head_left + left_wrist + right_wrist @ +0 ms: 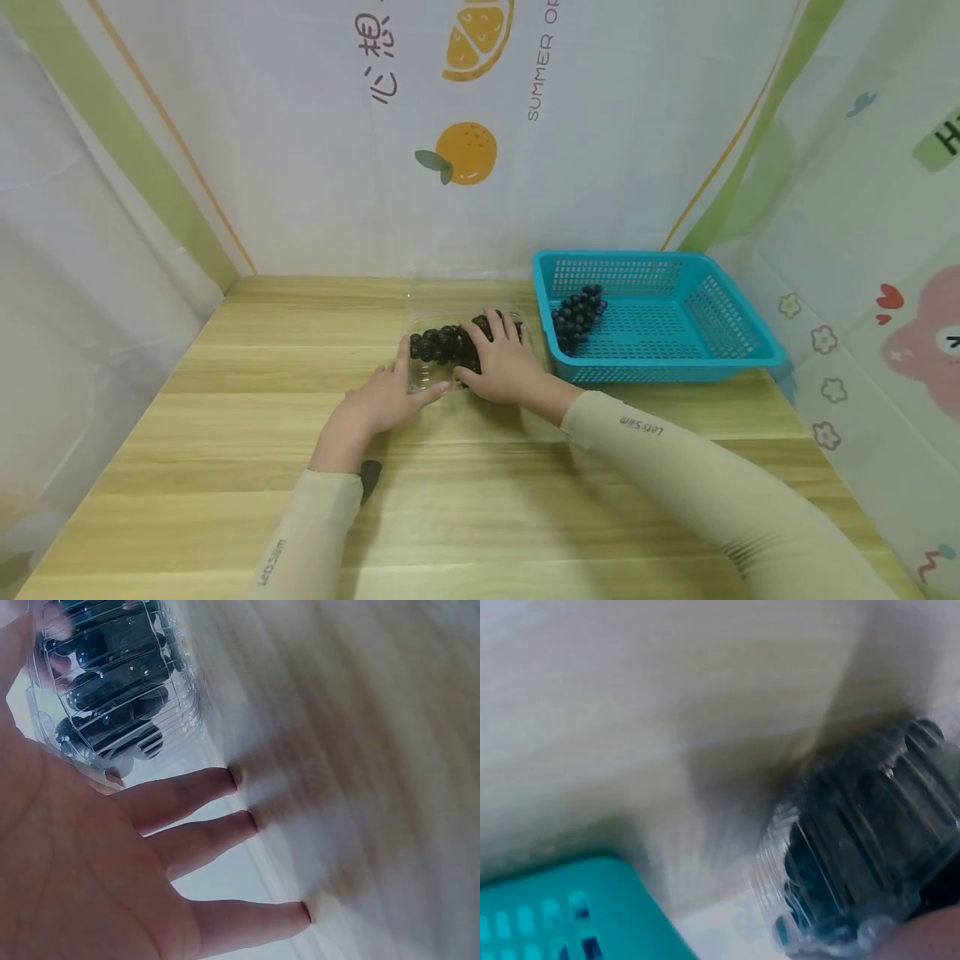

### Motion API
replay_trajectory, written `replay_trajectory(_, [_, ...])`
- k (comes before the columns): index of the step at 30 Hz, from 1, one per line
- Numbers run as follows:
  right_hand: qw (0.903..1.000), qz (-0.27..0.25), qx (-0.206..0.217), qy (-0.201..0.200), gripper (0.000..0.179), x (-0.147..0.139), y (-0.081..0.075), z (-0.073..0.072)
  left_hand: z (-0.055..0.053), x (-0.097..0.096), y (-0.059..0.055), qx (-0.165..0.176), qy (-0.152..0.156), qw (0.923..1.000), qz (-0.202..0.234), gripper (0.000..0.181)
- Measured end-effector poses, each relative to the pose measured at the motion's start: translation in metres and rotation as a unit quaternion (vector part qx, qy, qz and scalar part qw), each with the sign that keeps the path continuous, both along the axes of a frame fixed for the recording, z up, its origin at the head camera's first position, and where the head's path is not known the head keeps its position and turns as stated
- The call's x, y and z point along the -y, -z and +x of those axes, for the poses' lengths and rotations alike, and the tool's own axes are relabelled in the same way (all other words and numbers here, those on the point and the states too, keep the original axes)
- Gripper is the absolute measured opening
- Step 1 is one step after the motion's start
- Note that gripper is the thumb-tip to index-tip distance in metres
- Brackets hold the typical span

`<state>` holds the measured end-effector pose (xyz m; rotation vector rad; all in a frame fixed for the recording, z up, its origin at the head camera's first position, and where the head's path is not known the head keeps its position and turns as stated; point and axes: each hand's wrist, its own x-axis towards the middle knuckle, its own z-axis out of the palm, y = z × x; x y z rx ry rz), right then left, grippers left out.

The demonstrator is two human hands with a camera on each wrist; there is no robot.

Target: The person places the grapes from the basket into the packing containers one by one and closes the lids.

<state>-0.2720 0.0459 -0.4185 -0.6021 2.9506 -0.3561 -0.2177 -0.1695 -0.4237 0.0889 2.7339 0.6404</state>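
A clear plastic clamshell box (429, 377) stands on the table with its lid (465, 290) raised at the back. Dark grapes (435, 344) fill much of it. My left hand (375, 404) is at the box's left front corner, index finger and thumb spread along it. In the left wrist view, the other fingers (202, 825) reach straight down to the tabletop. Over the grapes on the right side of the box, my right hand (504, 367) rests with its fingers spread. The right wrist view shows the ribbed box wall (855, 847); most of that hand is outside it.
Right of the box stands a turquoise plastic basket (660, 373), with another bunch of dark grapes (579, 317) at its left side. Fabric with printed fruit (467, 154) hangs behind the wooden table (247, 367). A small dark object (371, 477) shows beside the left wrist.
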Motion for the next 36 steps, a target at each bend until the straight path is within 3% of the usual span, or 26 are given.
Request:
replay_trajectory(7, [0.9987,-0.02,-0.032,0.035,0.105,0.002,0.0,0.001,0.0,0.001,0.0,0.007,0.0,1.0,-0.001,0.12])
replay_trajectory(16, [0.9985,-0.006,-0.052,0.016,0.078,0.007,0.002,-0.009,0.0,0.0,0.003,-0.002,0.002,1.0,0.007,0.121])
replay_trajectory(20, [0.9985,0.002,-0.054,0.006,0.07,0.007,0.005,-0.01,0.0,0.0,0.005,-0.014,0.007,0.9998,0.01,0.114])
replay_trajectory(26, [0.9985,0.009,-0.053,-0.002,0.071,0.006,0.006,-0.01,-0.001,0.0,0.004,-0.016,0.015,0.9997,-0.005,0.105])
replay_trajectory(36, [0.9993,-0.021,-0.022,-0.022,0.079,-0.007,0.007,-0.019,-0.009,-0.001,-0.008,0.014,0.034,0.9991,0.021,0.118])
